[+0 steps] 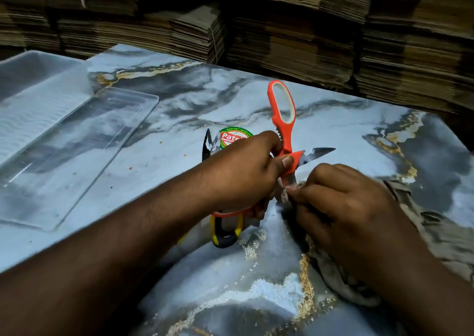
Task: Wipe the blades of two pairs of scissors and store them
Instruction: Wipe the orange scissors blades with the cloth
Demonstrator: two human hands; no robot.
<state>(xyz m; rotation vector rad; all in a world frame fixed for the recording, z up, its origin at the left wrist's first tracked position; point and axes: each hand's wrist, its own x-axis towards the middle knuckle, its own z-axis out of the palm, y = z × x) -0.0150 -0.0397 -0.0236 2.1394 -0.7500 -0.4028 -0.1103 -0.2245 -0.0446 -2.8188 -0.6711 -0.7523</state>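
Marbled blue-grey surface (230, 99) with gold veining carries all items; stacked brown corrugated cardboard sheets (307, 27) form the background along its far edge.

Orange-handled scissors with steel blades (287, 140) are held above the middle of the surface, spread wide open. One handle loop, orange with a white inner lining, points up and away; one blade points to the right with its tip free. The left hand (246, 171) grips the scissors at the pivot, fingers curled round the lower handle and thumb pressed on the orange body just beside the blade root. The right hand (348, 207) pinches a grey-beige cloth (436, 233) against the downward-pointing blade, fingers curled on the fabric; the rest of the cloth trails over the surface to the right, under the wrist.

A second pair of scissors with yellow-and-black handles (225, 233) lies on the surface directly beneath the left hand, its dark blades (207, 146) emerging on the far side of the hand. A round red, green and white label (234, 137) shows beside those blades, partly hidden by the hand.

A clear rectangular plastic lid (77, 151) lies flat to the left, well apart from the scissors. A translucent plastic container (33, 79) stands behind it at the far-left corner.
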